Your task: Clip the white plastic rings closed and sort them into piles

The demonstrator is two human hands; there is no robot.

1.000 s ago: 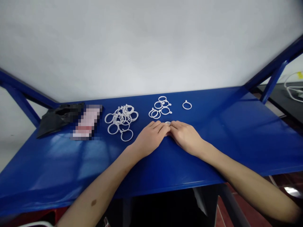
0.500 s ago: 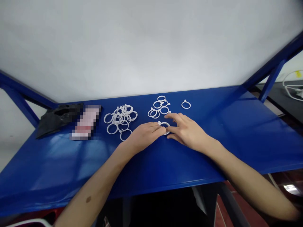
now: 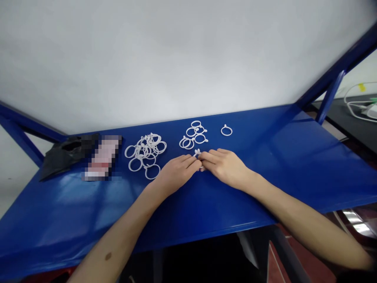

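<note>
Fingertips meeting, my left hand and my right hand are both closed on a white plastic ring just above the blue table. Only a small knobbed part of this ring shows; my fingers cover the rest. Just beyond them lies a small group of white rings, several overlapping, each with a little knob. A single white ring lies apart, farther back on the right. To the left of my left hand is a larger tangled pile of the same rings.
The blue table runs up to a pale wall. At its left end lie a black plastic bag and a blurred pinkish-white item. Blue frame bars rise at both ends. A white cable lies on a dark surface at right.
My right hand has moved in and closed its fingers on the ring beside my left hand. The ring is now mostly covered. The whole view has shifted slightly.
</note>
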